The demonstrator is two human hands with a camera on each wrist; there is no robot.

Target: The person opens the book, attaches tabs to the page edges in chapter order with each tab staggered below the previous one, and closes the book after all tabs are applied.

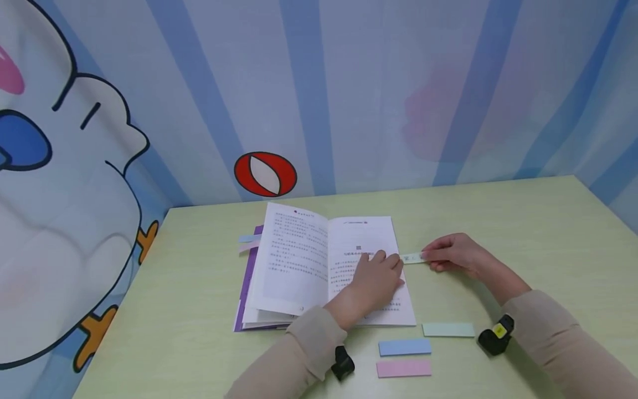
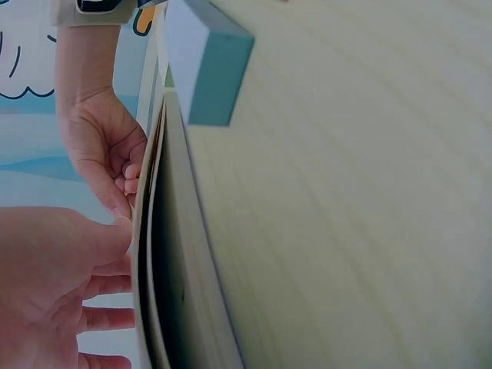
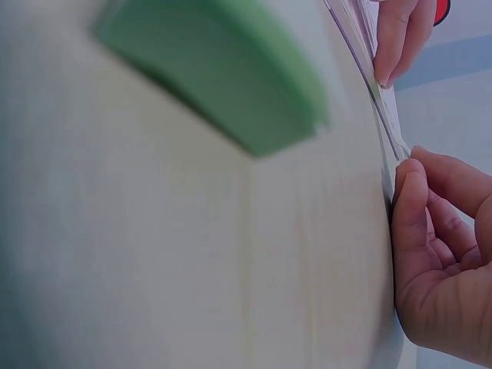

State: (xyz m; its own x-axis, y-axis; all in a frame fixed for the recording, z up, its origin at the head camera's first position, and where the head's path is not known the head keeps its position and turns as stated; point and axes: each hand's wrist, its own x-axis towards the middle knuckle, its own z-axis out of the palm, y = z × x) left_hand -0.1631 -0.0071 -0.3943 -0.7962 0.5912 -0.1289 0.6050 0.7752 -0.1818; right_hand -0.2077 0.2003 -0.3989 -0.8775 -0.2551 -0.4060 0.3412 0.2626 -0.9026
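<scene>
An open book [image 1: 294, 266] with a purple cover lies on the table, its left pages lifted slightly. My left hand [image 1: 377, 281] rests on the right page near its outer edge; in the left wrist view, its fingers [image 2: 108, 317] extend against the paper. A pale green sticky note [image 1: 412, 258] with writing on it sticks out past that edge. Thumb and forefinger of my right hand [image 1: 456, 254] pinch its outer end. The right wrist view shows the right hand [image 3: 446, 246] with its fingertips together on the strip, low over the tabletop.
Nearer me lie a green sticky note pad [image 1: 448, 330], a blue pad [image 1: 405, 347] and a pink pad [image 1: 404, 368]. A blue tab [image 1: 247, 238] and a pink tab [image 1: 249, 246] project from the book's left side. Behind the table [image 1: 523, 221] stands a printed backdrop [image 1: 359, 111].
</scene>
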